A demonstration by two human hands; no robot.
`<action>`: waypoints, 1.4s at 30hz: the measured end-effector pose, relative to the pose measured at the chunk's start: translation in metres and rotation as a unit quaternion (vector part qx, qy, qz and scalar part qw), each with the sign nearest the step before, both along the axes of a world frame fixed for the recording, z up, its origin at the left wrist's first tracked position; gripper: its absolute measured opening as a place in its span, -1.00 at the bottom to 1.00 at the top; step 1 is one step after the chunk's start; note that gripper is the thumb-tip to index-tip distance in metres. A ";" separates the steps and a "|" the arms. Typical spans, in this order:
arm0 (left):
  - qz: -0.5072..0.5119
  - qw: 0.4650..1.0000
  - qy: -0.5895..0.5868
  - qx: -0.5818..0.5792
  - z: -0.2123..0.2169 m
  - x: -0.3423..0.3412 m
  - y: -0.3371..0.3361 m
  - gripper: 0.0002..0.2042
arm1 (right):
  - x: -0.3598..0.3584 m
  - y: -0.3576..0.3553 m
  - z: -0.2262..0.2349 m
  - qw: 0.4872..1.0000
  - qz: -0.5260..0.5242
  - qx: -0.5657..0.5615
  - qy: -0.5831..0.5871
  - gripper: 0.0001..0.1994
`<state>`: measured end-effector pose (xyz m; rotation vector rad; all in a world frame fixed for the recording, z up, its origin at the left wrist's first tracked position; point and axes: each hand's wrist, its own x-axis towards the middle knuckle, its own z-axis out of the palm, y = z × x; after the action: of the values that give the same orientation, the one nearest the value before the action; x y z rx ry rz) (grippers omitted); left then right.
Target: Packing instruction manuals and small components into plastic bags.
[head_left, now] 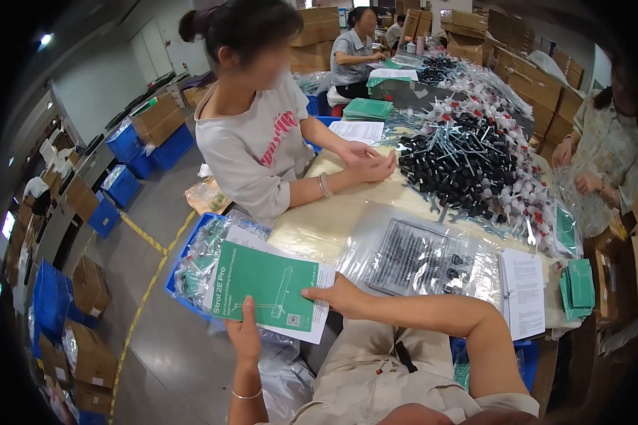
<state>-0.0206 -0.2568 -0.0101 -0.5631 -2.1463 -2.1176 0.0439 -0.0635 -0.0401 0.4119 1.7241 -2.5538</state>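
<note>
Between my two hands is a green booklet (pixel 266 283) with a white line drawing on its cover, lying on top of white sheets (pixel 322 312) that stick out behind it. My left hand (pixel 244 333) grips the lower left edge, thumb on the cover. At the right edge my right hand (pixel 337 296) pinches the booklet and the sheets, its thumb on top. Beneath them stands a blue bin (pixel 181 289) filled with clear bags (pixel 198 262). On the table ahead of my right hand lie clear plastic bags (pixel 425 255) with black print.
A large heap of black parts (pixel 461 163), bolts and wrenches covers the table's far right. Paper stacks (pixel 523 294) and green booklets (pixel 578 287) lie at the right. One co-worker (pixel 252 134) leans in at the left; another person (pixel 602 156) stands at the right.
</note>
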 end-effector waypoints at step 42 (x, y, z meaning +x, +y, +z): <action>-0.196 0.807 0.185 -0.526 -0.038 0.038 -0.011 -0.25 | 0.000 0.004 0.002 0.920 0.199 0.334 -0.037 -0.85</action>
<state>0.0175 -0.2677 -0.0481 -1.4229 -2.9140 -0.5353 0.0441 -0.0595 -0.0383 0.1353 2.3232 -1.6112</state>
